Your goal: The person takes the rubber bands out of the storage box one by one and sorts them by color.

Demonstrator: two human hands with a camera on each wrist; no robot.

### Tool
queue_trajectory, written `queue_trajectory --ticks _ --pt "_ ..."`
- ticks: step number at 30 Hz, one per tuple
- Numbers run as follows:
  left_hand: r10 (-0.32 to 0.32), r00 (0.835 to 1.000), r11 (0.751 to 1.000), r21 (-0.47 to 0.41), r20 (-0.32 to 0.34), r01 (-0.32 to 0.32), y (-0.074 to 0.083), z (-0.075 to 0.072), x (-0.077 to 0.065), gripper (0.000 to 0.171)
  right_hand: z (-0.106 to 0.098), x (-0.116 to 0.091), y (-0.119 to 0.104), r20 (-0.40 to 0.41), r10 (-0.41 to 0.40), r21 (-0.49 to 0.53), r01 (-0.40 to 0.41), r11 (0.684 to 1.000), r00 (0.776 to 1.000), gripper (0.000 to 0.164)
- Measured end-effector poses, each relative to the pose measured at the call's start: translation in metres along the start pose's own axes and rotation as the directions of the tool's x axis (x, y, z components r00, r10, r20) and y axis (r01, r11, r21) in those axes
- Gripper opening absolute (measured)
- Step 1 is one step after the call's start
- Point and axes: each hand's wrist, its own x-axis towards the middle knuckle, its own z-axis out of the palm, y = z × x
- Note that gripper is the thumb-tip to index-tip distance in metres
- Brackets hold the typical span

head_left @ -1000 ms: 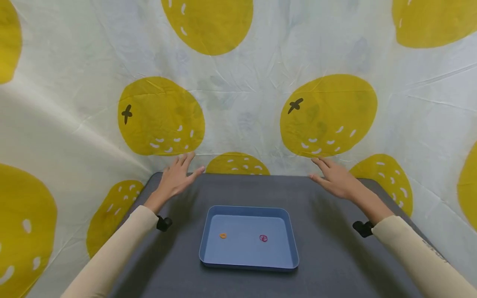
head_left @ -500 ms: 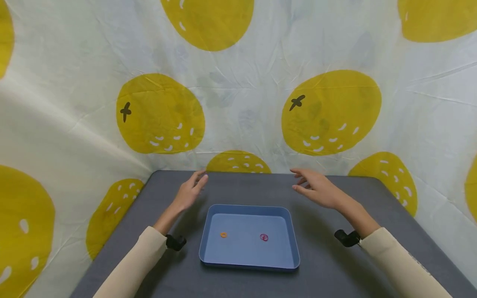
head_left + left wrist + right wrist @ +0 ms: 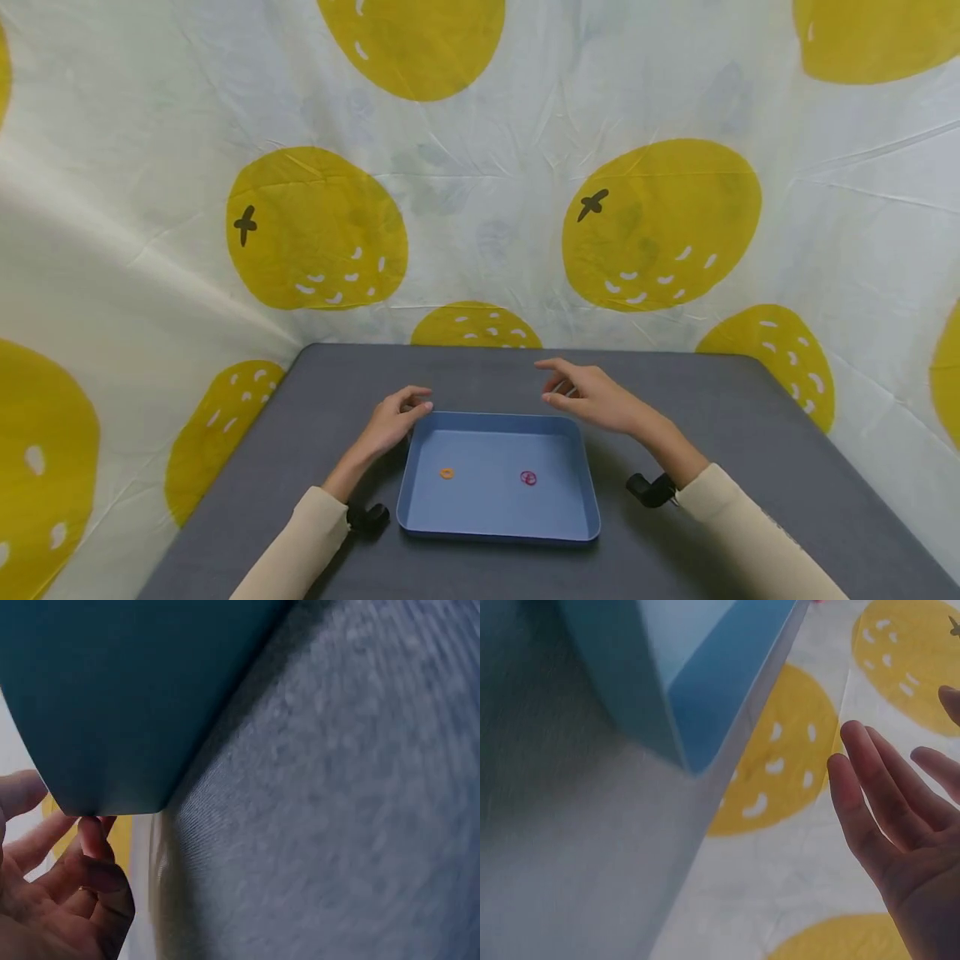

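Note:
A shallow blue tray (image 3: 497, 512) lies on the dark table. Inside it are a small orange ring (image 3: 447, 473) on the left and a thin magenta ring-like loop, perhaps doubled, (image 3: 528, 477) on the right. My left hand (image 3: 393, 418) is at the tray's far left corner, fingers loosely bent; in the left wrist view its fingertips (image 3: 94, 834) meet the corner's outline, though whether they press on it I cannot tell. Above the far right corner hovers my right hand (image 3: 592, 396), fingers relaxed and holding nothing. The right wrist view shows it apart from the tray wall (image 3: 712, 697).
Grey-black cloth covers the table (image 3: 675, 400). Behind and beside it hangs a pale curtain (image 3: 480, 233) printed with large yellow fruits. A small black camera sits on each wrist, below the cream sleeves (image 3: 300, 542).
Both hands have come down and inward toward the tray, the left to its far left corner, the right over its far right corner. Fingers have bent more. Tray and rings stay put.

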Motion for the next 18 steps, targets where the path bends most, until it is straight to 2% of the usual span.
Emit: queue_trajectory --ticks 6,9,15,18 --pt "-0.010 0.999 1.000 -0.003 0.040 0.010 -0.006 0.005 -0.003 0.035 0.015 0.012 -0.009 0.032 -0.011 0.027 0.010 1.000 0.999 0.050" --pt "-0.027 0.996 0.999 -0.014 0.081 0.029 -0.008 0.006 -0.006 0.036 0.022 0.018 -0.015 0.048 -0.016 0.062 0.013 0.998 0.999 0.050" --pt "-0.050 0.978 0.997 -0.044 0.200 0.060 -0.012 0.006 -0.009 0.043 0.036 0.032 -0.025 0.100 -0.037 0.173 0.019 0.985 0.994 0.049" --pt "-0.024 0.971 0.997 -0.062 0.238 0.040 -0.013 0.005 -0.009 0.043 0.045 0.041 -0.028 0.125 -0.052 0.205 0.026 0.978 0.991 0.047"
